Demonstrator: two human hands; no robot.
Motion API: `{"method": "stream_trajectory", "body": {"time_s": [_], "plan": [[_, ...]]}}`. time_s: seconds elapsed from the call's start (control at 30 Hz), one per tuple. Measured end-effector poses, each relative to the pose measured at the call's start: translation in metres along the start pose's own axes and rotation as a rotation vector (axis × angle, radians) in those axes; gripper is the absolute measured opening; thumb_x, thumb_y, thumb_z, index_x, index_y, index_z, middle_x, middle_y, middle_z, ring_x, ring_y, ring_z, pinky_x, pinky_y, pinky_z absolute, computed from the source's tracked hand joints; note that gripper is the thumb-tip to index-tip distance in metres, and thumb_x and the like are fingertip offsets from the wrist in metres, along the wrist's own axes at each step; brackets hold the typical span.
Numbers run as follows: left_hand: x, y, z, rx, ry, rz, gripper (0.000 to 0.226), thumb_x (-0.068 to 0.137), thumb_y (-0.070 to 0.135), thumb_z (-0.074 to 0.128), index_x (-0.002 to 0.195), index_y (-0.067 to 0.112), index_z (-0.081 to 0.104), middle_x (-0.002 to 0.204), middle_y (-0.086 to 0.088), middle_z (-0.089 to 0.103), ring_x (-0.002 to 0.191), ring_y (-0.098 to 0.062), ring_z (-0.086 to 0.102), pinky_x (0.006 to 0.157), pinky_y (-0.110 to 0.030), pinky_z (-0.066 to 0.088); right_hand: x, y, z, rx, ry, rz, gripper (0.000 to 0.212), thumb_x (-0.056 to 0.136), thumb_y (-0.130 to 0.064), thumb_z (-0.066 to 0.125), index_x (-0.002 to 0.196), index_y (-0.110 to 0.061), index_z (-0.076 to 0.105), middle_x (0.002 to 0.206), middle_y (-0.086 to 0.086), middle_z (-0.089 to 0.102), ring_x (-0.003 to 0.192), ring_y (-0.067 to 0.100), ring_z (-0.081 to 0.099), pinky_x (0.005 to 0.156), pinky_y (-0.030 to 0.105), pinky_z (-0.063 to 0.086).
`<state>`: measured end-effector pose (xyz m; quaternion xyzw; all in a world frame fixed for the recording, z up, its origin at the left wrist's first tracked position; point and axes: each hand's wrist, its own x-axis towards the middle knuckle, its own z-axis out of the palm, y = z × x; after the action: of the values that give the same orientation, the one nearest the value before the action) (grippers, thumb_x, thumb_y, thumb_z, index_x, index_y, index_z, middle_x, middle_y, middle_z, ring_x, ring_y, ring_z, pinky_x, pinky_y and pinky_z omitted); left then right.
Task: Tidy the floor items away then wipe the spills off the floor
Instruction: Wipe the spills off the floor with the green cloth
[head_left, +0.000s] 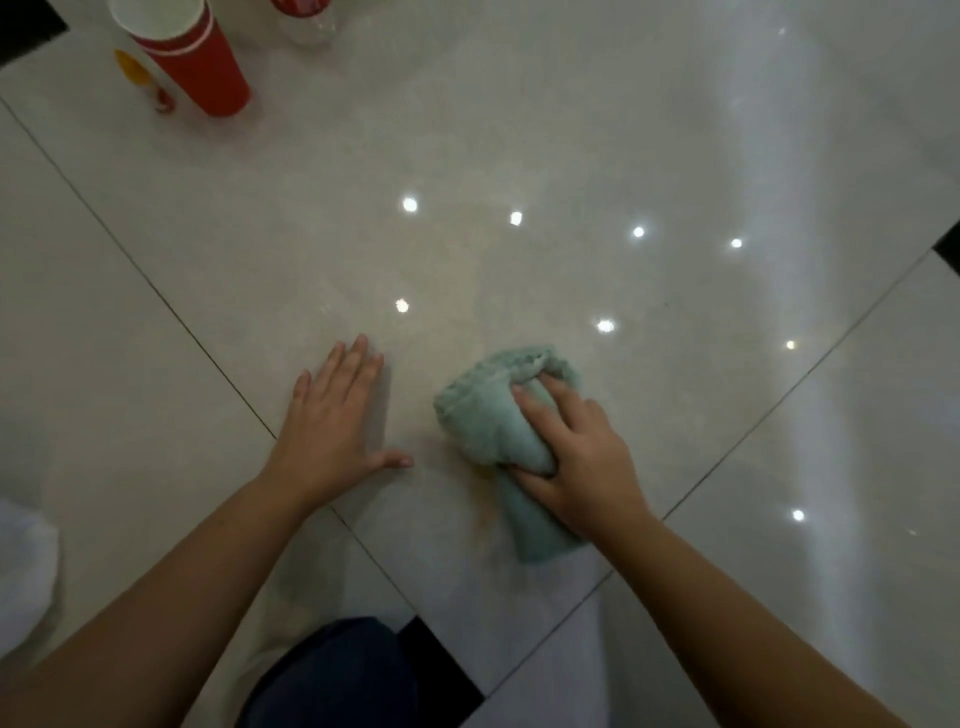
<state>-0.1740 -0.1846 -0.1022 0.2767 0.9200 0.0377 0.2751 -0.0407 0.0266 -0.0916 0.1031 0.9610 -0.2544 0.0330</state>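
A bunched pale green cloth (483, 415) lies on the glossy beige floor tile (467, 156). My right hand (576, 457) grips it from above, fingers curled into the fabric, pressing it to the floor. A faint yellowish smear (485, 499) shows on the tile just left of the cloth's tail. My left hand (332, 431) rests flat on the tile to the left of the cloth, fingers straight and spread, holding nothing.
A stack of red paper cups (192, 57) stands at the far left, with a small yellow and red item (140, 78) beside it. A clear plastic bottle (311, 21) with a red label is at the top edge. My dark-clad knee (337, 675) is at the bottom.
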Motion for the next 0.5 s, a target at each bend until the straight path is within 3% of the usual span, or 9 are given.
{"method": "stream_trajectory", "body": {"time_s": [0.17,0.3,0.43,0.5], "plan": [[-0.016,-0.01,0.007,0.011,0.029,-0.053,0.119,0.062,0.064,0.068,0.149,0.013,0.005,0.159,-0.004,-0.004,0.147,-0.022,-0.003,0.117,-0.047,0.007,-0.027,-0.029,0.041,-0.091,0.028,0.023,0.064,0.07,-0.052,0.056,0.127,-0.024,0.052,0.126,0.017,0.058,0.086,0.035,0.061,0.063,0.036,0.053],[-0.044,-0.01,0.019,0.021,0.028,-0.14,0.123,0.062,0.07,0.063,0.149,0.014,-0.003,0.158,-0.006,-0.013,0.147,-0.025,-0.01,0.116,-0.051,0.007,-0.041,-0.048,0.064,-0.217,-0.007,0.105,0.067,0.066,-0.056,0.051,0.127,-0.028,0.052,0.128,0.014,0.059,0.09,0.038,0.062,0.065,0.039,0.051],[-0.073,-0.007,0.034,-0.033,-0.014,-0.269,0.128,0.061,0.07,0.065,0.147,0.015,-0.012,0.156,-0.006,-0.022,0.145,-0.026,-0.016,0.115,-0.054,0.004,-0.021,-0.026,0.056,-0.28,0.026,-0.031,0.064,0.066,-0.055,0.049,0.125,-0.03,0.047,0.128,0.011,0.059,0.092,0.035,0.055,0.066,0.037,0.049],[-0.083,-0.003,0.042,0.03,-0.021,-0.198,0.133,0.053,0.068,0.072,0.148,0.013,-0.003,0.157,-0.009,-0.007,0.146,-0.03,-0.002,0.11,-0.061,0.017,0.0,-0.002,0.041,-0.306,0.062,0.016,0.061,0.067,-0.054,0.047,0.123,-0.029,0.05,0.126,0.012,0.06,0.09,0.038,0.06,0.065,0.038,0.048]]}}
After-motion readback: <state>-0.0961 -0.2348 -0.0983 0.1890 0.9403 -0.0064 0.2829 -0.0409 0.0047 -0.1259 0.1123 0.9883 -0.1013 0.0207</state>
